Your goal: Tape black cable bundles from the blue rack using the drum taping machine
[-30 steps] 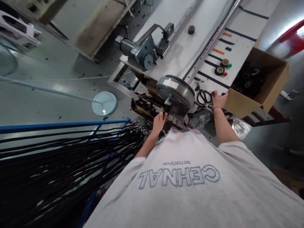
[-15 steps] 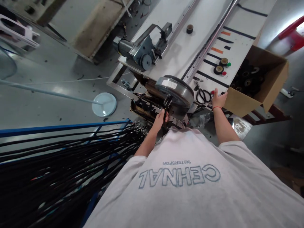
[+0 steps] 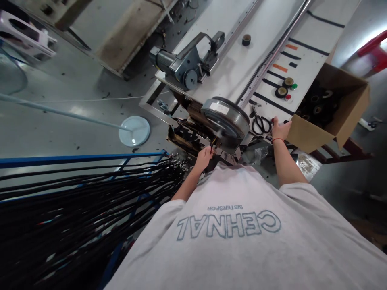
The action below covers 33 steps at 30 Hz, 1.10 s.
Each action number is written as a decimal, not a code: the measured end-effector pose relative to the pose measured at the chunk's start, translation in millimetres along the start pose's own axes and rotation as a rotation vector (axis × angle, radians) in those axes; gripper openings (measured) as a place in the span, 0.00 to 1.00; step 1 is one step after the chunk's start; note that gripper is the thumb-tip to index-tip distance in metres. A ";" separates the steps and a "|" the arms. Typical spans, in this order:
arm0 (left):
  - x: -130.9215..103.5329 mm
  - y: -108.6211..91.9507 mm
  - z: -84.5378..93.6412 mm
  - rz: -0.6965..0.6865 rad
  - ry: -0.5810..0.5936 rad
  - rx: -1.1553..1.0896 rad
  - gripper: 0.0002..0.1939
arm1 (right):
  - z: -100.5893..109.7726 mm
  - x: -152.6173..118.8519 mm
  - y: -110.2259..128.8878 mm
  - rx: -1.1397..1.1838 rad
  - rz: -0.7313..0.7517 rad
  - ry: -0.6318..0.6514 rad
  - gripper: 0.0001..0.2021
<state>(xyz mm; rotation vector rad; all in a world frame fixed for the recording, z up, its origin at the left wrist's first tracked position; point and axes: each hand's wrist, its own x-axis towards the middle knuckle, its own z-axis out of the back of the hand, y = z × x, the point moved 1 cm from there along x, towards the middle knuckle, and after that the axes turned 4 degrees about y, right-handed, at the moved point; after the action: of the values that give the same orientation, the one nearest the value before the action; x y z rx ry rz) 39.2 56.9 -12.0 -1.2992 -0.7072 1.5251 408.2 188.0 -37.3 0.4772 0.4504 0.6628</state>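
Note:
My left hand (image 3: 204, 157) is closed in a pinch just below the round metal drum (image 3: 227, 114) at the table's end. It grips a thin dark cable (image 3: 214, 141) with a bit of yellow, which points up at the blurred middle of the drum. On the table's right front corner rests my right hand (image 3: 281, 129), thumb and fingers apart, with nothing seen in it. A red button shows by its thumb. Black-handled scissors (image 3: 260, 123) lie just left of that hand.
A cardboard box (image 3: 314, 132) with dark tape rolls stands right of the white table (image 3: 232, 68). Tape rolls (image 3: 281, 92) and tape strips lie on it. A motor unit (image 3: 184, 68) sits at its left edge. Many black cables (image 3: 90, 209) hang on a blue rack (image 3: 78, 160) at left.
My left hand has shifted slightly down, away from the drum. Dark cable loops at the drum's centre are now a blur. My right hand stays at the table corner. The view has moved a little.

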 end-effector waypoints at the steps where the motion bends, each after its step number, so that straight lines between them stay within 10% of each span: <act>1: 4.1 -4.4 -1.5 -0.009 0.000 -0.010 0.26 | 0.5 -0.7 0.6 0.001 0.002 -0.003 0.44; 11: 25.2 -16.4 -14.1 0.010 0.027 -0.170 0.28 | -2.1 0.1 -3.3 0.011 0.024 -0.021 0.44; 19: -2.8 23.4 8.2 0.010 0.318 0.038 0.20 | -2.5 1.9 -4.3 -0.006 0.022 -0.033 0.45; 26: -41.4 20.6 6.1 -0.044 0.048 0.214 0.15 | -2.4 4.1 -5.2 -0.052 0.049 -0.041 0.45; 33: -11.3 -7.5 -9.9 -0.087 -0.036 0.232 0.17 | 2.1 -2.8 1.2 -0.039 0.032 -0.005 0.43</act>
<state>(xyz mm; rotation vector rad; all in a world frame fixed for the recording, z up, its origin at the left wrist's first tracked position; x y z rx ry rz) 50.4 47.6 -3.6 -1.0568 -0.5823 1.5136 406.8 186.4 -34.3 0.4494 0.4250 0.6996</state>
